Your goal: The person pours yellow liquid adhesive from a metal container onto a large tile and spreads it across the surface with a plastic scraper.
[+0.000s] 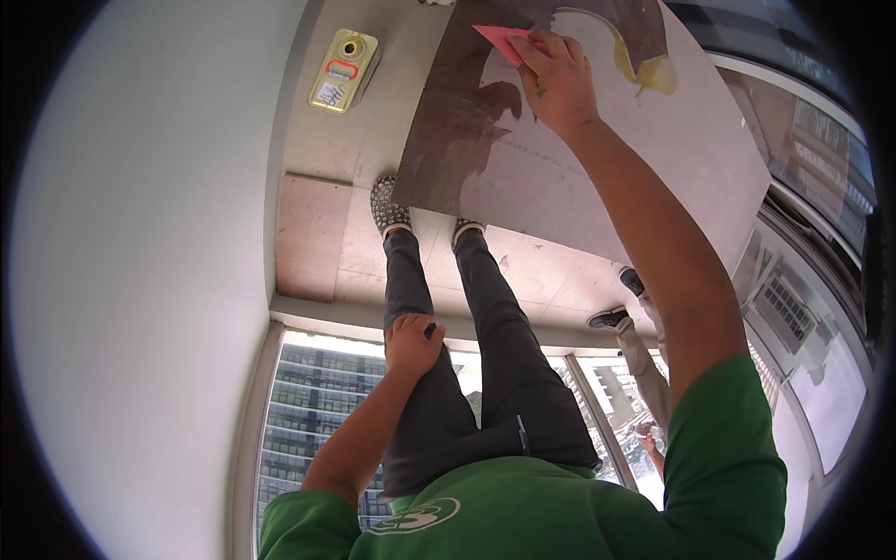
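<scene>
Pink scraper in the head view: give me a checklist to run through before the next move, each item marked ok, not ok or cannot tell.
1. Pink scraper in hand: ok, held in the right hand.
2. Scraper edge touching the board: cannot tell from this angle.
3. Board surface evenly covered: not ok, dark brown areas lie beside paler ones, and a yellow patch sits right of the scraper.
4. Left hand off the board: ok, it rests on the left leg.
5. Yellow can off the board: ok, it stands on the floor to the left.
6. Can's mouth capped: cannot tell.
</scene>
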